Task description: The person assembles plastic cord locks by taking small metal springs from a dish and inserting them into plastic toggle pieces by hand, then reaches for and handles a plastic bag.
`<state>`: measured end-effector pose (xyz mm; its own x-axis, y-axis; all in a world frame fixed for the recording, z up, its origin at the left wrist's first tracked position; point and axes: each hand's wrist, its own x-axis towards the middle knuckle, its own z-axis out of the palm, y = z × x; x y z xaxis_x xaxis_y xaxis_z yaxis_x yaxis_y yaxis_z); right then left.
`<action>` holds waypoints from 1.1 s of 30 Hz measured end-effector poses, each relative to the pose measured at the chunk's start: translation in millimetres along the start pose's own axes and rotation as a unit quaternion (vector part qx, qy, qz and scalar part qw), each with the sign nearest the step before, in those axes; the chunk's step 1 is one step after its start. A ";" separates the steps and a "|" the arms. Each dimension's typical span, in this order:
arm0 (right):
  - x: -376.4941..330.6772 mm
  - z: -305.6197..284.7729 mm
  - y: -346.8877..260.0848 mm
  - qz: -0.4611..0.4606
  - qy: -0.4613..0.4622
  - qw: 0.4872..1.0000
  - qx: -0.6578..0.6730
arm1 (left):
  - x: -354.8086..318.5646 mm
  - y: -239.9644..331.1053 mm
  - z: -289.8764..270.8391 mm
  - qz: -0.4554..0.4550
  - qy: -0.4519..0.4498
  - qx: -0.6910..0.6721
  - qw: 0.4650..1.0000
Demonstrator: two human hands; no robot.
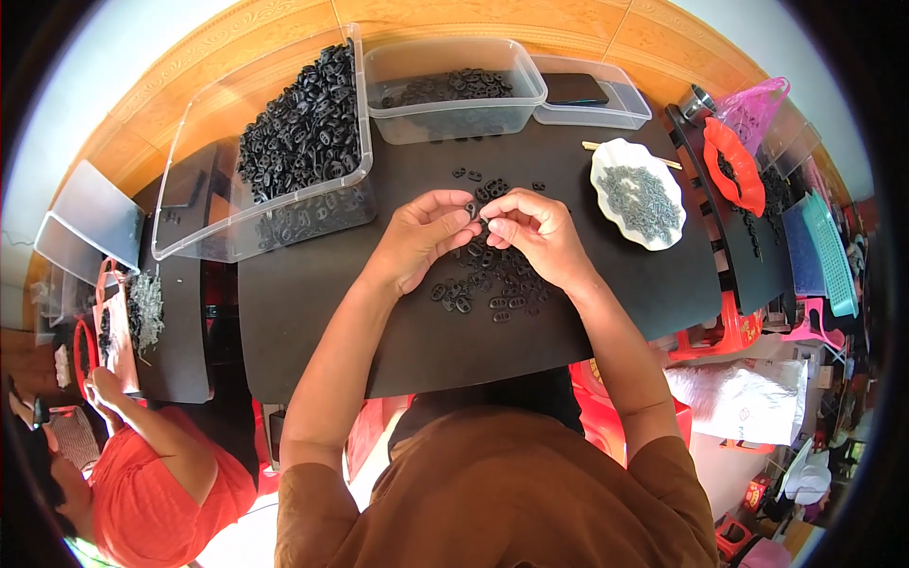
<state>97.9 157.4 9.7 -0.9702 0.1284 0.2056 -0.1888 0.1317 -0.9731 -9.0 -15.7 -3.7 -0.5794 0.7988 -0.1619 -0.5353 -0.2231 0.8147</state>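
Observation:
My left hand (423, 239) pinches a small black oval piece (472, 207) between thumb and fingertips, above the middle of the dark table. Close beside it, my right hand (536, 233) has thumb and forefinger pressed together; what they hold is too small and covered to make out. Below and behind both hands lies a loose pile of black oval pieces (507, 284), several showing two holes. To the right of my right hand stands a white scalloped dish (674, 234) holding many small greyish, pin-like parts (640, 201).
At the back left, a large clear bin (218, 224) is heaped with black pieces. Beside it stand a clear tub (454, 123) and a shallow container (592, 115) with a dark flat object. A red dish (748, 194) sits on the right. Another person (156, 483) works at the left.

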 end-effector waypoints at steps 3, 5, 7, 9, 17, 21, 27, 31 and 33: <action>-0.3 0.5 -1.5 0.029 0.011 0.999 0.033 | -0.1 -0.4 0.6 -0.001 0.000 0.004 1.000; -0.7 0.1 -1.8 0.033 0.013 0.999 0.019 | -1.1 0.1 1.0 -0.002 0.003 0.004 1.000; -0.6 -0.1 -2.5 0.038 0.016 0.999 0.019 | -1.0 0.0 0.9 -0.003 0.004 0.005 1.000; -0.6 -0.5 -2.9 0.043 0.019 0.999 0.019 | -0.6 -0.5 0.7 -0.008 0.001 0.003 1.000; 0.0 -2.2 -4.0 0.039 0.005 0.999 0.000 | -0.6 -0.5 4.1 0.014 -0.003 0.050 0.999; -0.3 -2.6 -4.3 0.043 -0.003 0.999 -0.026 | 0.2 -0.5 5.1 0.042 -0.001 0.145 0.989; 0.0 -3.9 -9.4 0.038 -0.010 0.997 -0.068 | -0.5 0.1 3.1 0.072 -0.006 0.230 0.970; -0.6 -5.8 -6.7 0.040 -0.023 0.996 -0.079 | -1.8 1.1 5.3 0.069 -0.003 0.252 0.965; -0.5 -5.5 -6.4 0.039 -0.026 0.996 -0.076 | -2.4 1.0 6.7 0.085 -0.003 0.242 0.967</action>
<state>100.4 161.9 16.4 -0.9883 0.0929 0.1213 -0.0921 0.2712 -0.9581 -4.0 -14.1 1.3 -0.6293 0.7772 0.0000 -0.0813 -0.0658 0.9945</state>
